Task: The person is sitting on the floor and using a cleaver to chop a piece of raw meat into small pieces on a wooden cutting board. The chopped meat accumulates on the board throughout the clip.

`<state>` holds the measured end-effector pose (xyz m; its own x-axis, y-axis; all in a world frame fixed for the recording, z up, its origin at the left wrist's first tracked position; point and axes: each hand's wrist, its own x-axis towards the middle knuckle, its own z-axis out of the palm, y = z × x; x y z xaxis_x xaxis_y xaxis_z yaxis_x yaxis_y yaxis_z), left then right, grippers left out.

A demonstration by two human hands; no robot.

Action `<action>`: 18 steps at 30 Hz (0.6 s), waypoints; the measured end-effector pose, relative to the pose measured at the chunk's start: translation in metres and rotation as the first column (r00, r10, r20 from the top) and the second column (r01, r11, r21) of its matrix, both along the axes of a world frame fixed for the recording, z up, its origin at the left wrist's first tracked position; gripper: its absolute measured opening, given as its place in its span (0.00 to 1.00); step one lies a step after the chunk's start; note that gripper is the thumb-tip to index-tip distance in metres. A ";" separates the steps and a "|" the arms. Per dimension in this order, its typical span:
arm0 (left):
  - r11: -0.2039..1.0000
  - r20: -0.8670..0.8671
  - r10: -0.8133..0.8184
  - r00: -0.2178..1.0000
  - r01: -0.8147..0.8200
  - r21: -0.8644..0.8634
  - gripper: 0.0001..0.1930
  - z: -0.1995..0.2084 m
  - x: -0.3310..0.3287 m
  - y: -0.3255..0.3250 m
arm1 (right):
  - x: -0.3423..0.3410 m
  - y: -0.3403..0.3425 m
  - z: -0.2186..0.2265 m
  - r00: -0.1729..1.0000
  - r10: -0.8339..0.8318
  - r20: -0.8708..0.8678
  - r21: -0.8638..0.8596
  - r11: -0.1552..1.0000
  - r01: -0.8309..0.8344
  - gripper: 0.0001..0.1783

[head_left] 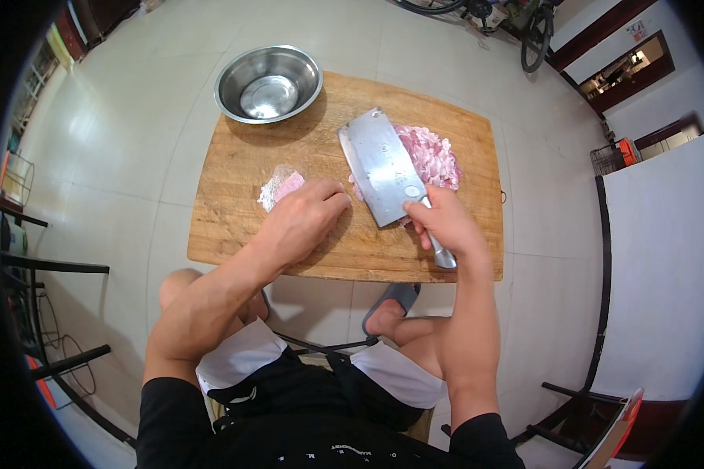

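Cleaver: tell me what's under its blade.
Chopped pink meat shows past the right edge of the blade, with a little more past its left, on the wooden board. What the blade itself covers cannot be seen.

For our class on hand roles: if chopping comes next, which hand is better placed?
Probably the right hand: it grips the cleaver by its handle, beside the cut meat. The left hand is by the pink piece instead.
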<state>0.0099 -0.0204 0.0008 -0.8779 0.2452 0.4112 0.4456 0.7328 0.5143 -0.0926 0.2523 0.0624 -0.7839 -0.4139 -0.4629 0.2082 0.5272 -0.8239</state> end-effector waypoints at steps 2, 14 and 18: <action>0.999 -0.020 0.028 0.999 -0.027 0.031 0.11 -0.001 0.000 0.003 | 0.001 0.010 0.010 1.000 -0.017 -0.006 0.045 0.999 0.017 0.10; 0.998 -0.042 0.024 0.999 -0.026 -0.055 0.10 -0.003 -0.001 0.005 | 0.083 0.007 0.048 0.795 0.271 -0.543 0.476 0.879 0.025 0.14; 1.000 -0.029 0.012 1.000 -0.012 -0.026 0.10 -0.004 -0.001 0.004 | 0.100 0.002 0.057 0.773 0.344 -0.533 0.523 0.852 -0.019 0.13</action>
<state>0.0089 -0.0161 -0.0029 -0.8688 0.2458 0.4299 0.4510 0.7512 0.4819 0.0075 0.2547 0.1192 -0.8915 -0.4404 -0.1065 -0.3718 0.8453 -0.3836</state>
